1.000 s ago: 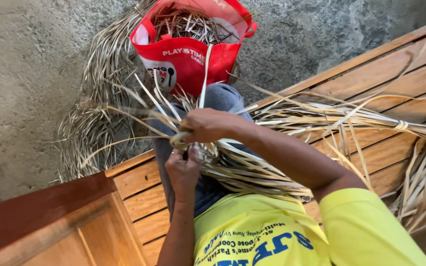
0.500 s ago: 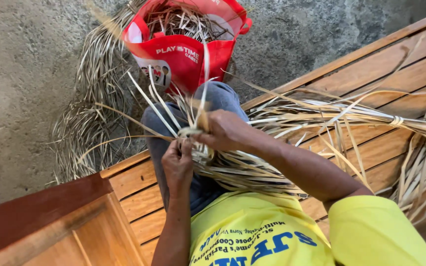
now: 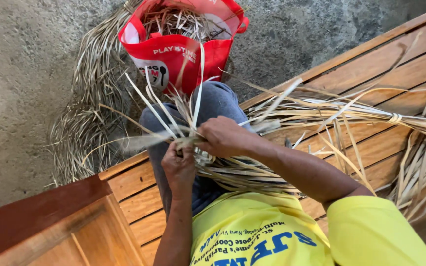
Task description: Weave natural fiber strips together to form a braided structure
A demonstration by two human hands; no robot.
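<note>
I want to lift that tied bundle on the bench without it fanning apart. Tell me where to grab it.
Grip the tied bundle of dried strips right at its binding knot, closing around it from above. Only there are the strips cinched tight; either side they splay loose across the wooden bench.

I'm on a slatted wood bench (image 3: 371,64) w/ tied dried strips (image 3: 395,118); concrete floor (image 3: 20,74) has red bag (image 3: 183,49) + strip pile (image 3: 85,128).

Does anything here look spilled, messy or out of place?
Somewhat. Dried leaf strips lie in a loose, tangled heap on the concrete floor beside the red bag, which is itself stuffed with more. Otherwise nothing looks damaged: both the left hand and right hand grip the woven strips on the lap.
</note>
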